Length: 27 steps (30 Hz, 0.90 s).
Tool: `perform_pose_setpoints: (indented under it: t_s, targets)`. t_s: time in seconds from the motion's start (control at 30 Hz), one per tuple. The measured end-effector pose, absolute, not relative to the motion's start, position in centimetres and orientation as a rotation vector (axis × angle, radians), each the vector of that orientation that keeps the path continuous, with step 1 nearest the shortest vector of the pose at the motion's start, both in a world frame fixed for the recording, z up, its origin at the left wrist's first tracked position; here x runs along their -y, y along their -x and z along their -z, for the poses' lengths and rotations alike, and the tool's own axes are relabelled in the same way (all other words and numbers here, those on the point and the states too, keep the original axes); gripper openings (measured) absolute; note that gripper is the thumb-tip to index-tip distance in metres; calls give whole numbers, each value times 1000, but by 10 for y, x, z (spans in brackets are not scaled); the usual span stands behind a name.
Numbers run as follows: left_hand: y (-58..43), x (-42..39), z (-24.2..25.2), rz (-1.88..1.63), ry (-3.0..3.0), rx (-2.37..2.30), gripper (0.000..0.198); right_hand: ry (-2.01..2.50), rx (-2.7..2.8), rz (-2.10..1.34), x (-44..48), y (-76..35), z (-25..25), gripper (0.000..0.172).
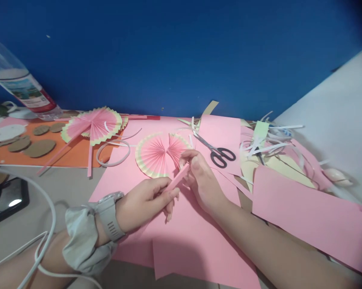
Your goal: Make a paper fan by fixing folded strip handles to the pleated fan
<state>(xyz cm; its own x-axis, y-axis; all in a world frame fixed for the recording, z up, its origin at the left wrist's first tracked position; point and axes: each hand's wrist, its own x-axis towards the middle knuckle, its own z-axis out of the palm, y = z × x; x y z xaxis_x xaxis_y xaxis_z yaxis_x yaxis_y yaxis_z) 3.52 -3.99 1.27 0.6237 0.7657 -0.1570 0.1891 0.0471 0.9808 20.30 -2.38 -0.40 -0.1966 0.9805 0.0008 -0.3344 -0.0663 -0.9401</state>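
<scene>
My left hand (147, 200) and my right hand (200, 176) both pinch a narrow folded pink paper strip (177, 180), one at each end, just above a large pink paper sheet (183, 241). The left wrist wears a grey watch and a grey scrunchie. Right behind the strip lies a pleated pink paper fan with a yellow-green rim (161, 154). Black-handled scissors (217, 151) rest on another pink sheet to the right of my right hand.
A bigger pleated fan (92, 124) and brown cardboard discs (39, 147) lie on an orange sheet at left. A plastic bottle (18, 84) leans at far left. Paper scraps (271, 146) pile at right, a white cable (48, 224) and a dark tablet (6, 200) at lower left.
</scene>
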Motion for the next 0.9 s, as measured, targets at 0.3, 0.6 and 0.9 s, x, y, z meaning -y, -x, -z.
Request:
perform_pose_setpoints:
  t_s: [0.3,0.6,0.9]
  targets:
    - [-35,40,-12,-593,-1462,-829,24,825,1366,-1566,31,-203,0,29]
    - [-29,37,-13,-573,-1304,-628,34,764,976,-1790,22,-204,1,30]
    - [-33,38,-12,-575,-1296,-635,24,730,1050,-1832,25,-204,2,27]
